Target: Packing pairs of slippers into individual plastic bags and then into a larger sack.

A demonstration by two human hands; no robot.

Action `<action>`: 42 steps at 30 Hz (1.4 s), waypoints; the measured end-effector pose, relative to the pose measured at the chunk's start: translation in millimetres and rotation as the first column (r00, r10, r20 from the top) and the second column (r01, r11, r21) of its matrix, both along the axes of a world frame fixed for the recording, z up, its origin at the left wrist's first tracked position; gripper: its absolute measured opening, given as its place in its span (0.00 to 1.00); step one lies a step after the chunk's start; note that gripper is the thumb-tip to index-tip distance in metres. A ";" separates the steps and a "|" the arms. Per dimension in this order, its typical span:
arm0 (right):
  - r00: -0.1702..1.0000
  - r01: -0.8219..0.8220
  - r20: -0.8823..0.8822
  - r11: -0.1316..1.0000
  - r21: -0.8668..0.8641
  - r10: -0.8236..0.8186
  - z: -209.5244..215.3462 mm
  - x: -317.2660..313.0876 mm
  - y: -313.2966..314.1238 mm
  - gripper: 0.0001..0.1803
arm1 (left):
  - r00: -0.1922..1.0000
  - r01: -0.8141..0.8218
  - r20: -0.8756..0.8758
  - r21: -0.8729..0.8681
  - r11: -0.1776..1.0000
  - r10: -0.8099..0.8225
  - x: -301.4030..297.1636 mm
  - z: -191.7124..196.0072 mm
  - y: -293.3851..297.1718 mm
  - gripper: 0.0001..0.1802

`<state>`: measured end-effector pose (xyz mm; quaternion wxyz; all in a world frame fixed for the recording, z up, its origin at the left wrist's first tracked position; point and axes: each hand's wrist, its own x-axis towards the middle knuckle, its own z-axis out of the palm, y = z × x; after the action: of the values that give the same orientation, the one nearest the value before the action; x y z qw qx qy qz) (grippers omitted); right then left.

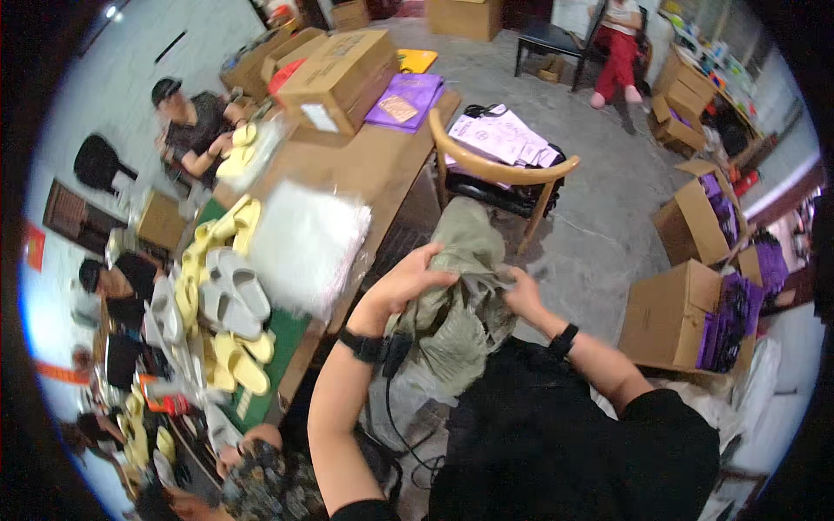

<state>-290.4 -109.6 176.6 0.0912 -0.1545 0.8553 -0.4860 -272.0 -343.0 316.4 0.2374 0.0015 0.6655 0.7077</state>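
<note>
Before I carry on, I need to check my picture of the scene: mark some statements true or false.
1. The left hand and right hand both hold the grey-green cloth. True.
2. The slippers on the table are all purple. False: they are yellow and light grey.
3. The chair beyond the cloth has a curved wooden back. True.
4. The left wrist is bare. False: it wears a black band.
</note>
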 end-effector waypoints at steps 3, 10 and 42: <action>0.939 -0.162 0.301 0.986 -0.035 0.165 9.7 -70.2 46.9 0.08 | 0.992 0.105 -0.049 -0.191 0.976 -0.117 -19.7 -17.1 -31.4 0.23; 0.948 0.020 0.317 0.998 -0.061 0.000 85.5 -198.9 126.4 0.11 | 0.880 -0.333 -0.342 -0.939 0.085 -0.330 -117.7 -110.6 -91.8 0.16; 0.780 0.502 -0.159 0.453 0.737 -0.605 -137.6 -443.8 203.7 0.18 | 0.761 -0.446 0.303 -0.397 0.802 0.574 -598.1 -202.6 -119.4 0.14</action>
<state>-734.1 94.0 39.0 0.0366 0.2151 0.9705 -0.1027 -870.1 -462.4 113.9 0.1640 -0.3658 0.6749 0.6196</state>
